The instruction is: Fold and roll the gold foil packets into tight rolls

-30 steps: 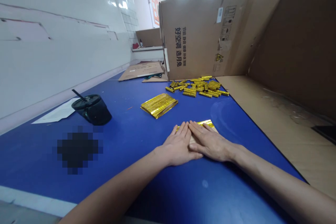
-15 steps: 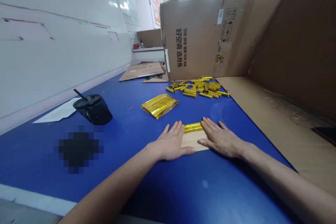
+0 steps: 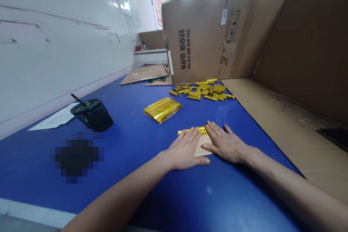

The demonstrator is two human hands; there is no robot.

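Lying partly under flat, outstretched hands (image 3: 182, 151), pale sheet (image 3: 203, 146), gold strip (image 3: 202, 130) along its far edge

Bench (image 3: 136, 145): open lane between lidded tumbler (image 3: 94, 116) and left hand (image 3: 185, 150); open patch between forearms (image 3: 127, 190). Obstacles: gold foil stack (image 3: 163, 109), far of hand; gold foil tubes (image 3: 206, 90), farther right; cardboard carton (image 3: 203, 43), far of tubes.

The left hand (image 3: 185, 149) covers one part of the golden strip (image 3: 202, 130) and of the pale sheet (image 3: 202, 145); the right hand (image 3: 227, 143) hides their right ends. On the left, a dark thing (image 3: 76, 157) is blurred into squares, so its kind cannot be told. The cup (image 3: 95, 117) hides some of the white paper (image 3: 53, 120). The right edge cuts off a black thing (image 3: 334, 139).
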